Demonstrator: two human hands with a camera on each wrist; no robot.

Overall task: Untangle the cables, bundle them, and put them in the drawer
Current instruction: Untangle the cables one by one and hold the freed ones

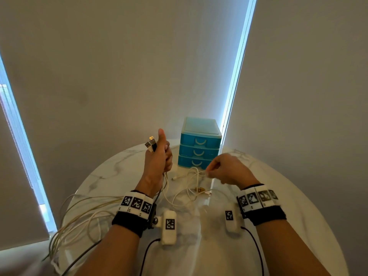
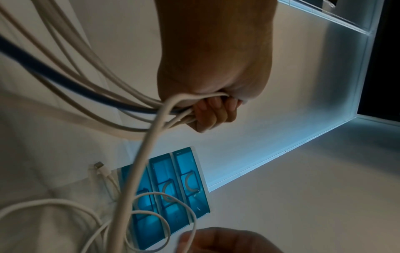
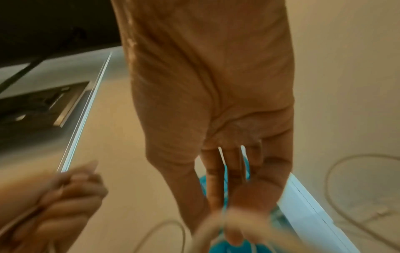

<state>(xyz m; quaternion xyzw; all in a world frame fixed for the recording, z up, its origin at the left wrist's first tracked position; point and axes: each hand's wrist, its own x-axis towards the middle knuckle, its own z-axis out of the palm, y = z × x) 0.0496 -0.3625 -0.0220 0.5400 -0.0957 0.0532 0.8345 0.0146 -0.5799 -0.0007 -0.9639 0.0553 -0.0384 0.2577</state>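
My left hand [image 1: 159, 154] is raised above the table and grips a bunch of cables, thumb up, with two USB plugs [image 1: 150, 144] sticking out on top. In the left wrist view its curled fingers [image 2: 213, 113] close round several white cables and a dark one [image 2: 54, 78]. Long loops of these cables [image 1: 79, 218] trail off the table's left edge. My right hand [image 1: 225, 170] pinches a loop of a white cable [image 1: 196, 174] lying in front of the blue three-drawer unit [image 1: 200, 144]; in the right wrist view its fingertips [image 3: 236, 227] hold that blurred cable. All three drawers are closed.
The round white marble table [image 1: 268, 176] carries the drawer unit at its far side, close to the wall. A small brownish tie or clip [image 1: 199, 189] lies among the white cable's loops. Window blinds hang to the left and right.
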